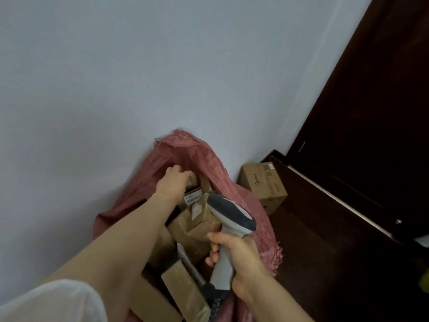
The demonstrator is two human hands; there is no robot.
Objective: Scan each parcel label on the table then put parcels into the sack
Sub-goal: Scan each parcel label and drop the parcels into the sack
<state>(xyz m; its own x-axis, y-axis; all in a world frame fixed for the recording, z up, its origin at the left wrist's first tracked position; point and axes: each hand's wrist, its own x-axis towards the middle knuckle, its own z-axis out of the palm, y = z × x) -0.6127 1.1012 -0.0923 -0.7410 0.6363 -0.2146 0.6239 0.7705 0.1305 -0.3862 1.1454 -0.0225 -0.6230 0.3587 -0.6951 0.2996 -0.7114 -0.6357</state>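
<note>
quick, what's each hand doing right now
Left hand: closed on a parcel inside the red sack.
Right hand: closed around the scanner handle.

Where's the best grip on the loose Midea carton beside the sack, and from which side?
Judging from this view, take the Midea carton from above, palms on two opposite side faces. It sits upright on the floor in the corner, wall behind it and the pink sack pressing its left side, so the top and the front-right faces look the most reachable.
</note>
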